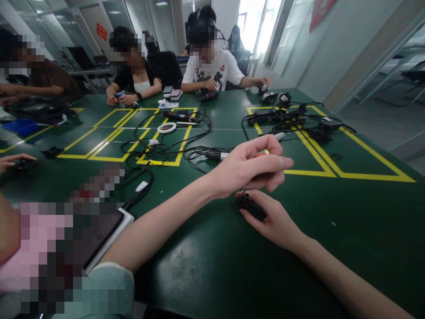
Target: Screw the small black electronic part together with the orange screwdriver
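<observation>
My left hand point(249, 168) hovers over the green table point(348, 230), its fingers pinched together around a small thing with an orange part point(261, 154); most of that thing is hidden by the fingers. Directly below it my right hand point(274, 219) rests on the table. Its fingertips are closed on a small black part point(245, 201) that sits on the table top. The two hands are almost touching, the left just above the right.
Tangled black cables point(172, 150), a white ring point(166, 127) and black tools point(282, 116) lie among yellow tape lines point(332, 173). A white-edged device point(121, 219) lies at my left elbow. Three people sit at the far side; another person's hand point(13, 159) rests at the left edge.
</observation>
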`<action>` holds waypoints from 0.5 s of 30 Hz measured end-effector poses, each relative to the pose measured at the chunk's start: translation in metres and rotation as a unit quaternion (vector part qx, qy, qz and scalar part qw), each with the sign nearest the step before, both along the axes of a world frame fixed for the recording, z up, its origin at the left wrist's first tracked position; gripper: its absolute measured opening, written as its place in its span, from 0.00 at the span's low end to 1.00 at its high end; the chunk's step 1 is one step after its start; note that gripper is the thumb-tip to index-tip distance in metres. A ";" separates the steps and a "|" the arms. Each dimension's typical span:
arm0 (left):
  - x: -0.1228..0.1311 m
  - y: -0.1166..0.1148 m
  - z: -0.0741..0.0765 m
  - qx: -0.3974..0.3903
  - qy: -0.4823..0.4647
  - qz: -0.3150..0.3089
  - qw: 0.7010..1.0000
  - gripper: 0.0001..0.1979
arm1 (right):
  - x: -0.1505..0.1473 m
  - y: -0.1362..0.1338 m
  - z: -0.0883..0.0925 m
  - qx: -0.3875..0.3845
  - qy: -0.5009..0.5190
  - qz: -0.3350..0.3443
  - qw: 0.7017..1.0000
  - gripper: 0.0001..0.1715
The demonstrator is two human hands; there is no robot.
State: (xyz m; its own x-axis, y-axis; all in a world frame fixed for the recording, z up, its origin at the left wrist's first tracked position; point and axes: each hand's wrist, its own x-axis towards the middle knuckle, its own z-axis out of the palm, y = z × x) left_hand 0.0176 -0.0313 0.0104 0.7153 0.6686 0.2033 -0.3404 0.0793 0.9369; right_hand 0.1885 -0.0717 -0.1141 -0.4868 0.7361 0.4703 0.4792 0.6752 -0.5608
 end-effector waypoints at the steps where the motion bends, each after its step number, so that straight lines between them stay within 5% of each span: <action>1: 0.000 -0.001 0.001 0.006 0.005 0.000 1.000 0.20 | 0.000 0.000 0.000 0.001 0.000 -0.001 1.000 0.12; 15: -0.004 0.010 0.000 -0.020 -0.015 -0.005 1.000 0.18 | 0.003 0.003 0.003 -0.029 -0.003 0.012 1.000 0.15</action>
